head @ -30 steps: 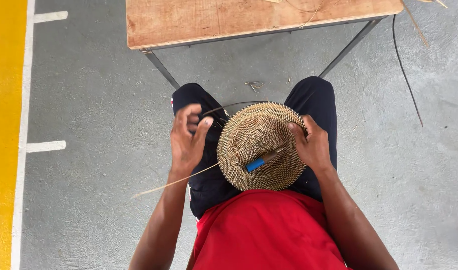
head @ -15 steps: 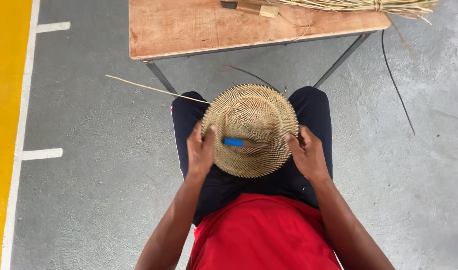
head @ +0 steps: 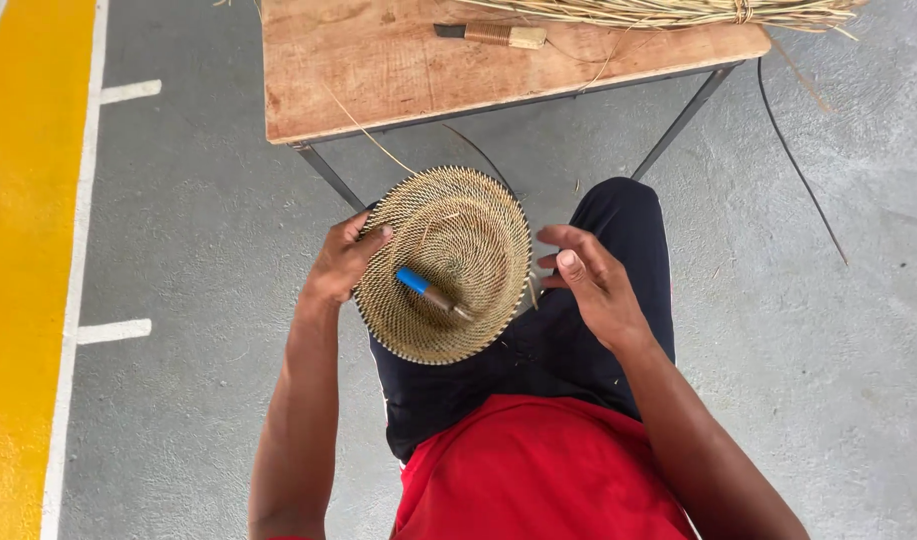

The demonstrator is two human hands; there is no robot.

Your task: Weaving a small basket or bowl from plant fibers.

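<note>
Left hand point(head: 343, 262) clamped on rim of woven basket point(head: 446, 262) at frame center, blue-handled tool point(head: 430, 293) stuck in it, right hand point(head: 590, 283) open just beside, below wooden worktop point(head: 378, 60).

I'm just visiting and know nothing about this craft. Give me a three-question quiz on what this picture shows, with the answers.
1. True or false: the right hand is gripping the woven basket.
2. Where does the blue-handled tool sit? A) on the wooden table B) stuck in the basket's weave C) on the floor
3. What lies along the far edge of the wooden table?

Key
1. False. Only the left hand holds the basket, at its rim; the right hand is open beside it.
2. B.
3. A bundle of dried straw, with a second tool beside it.
</note>
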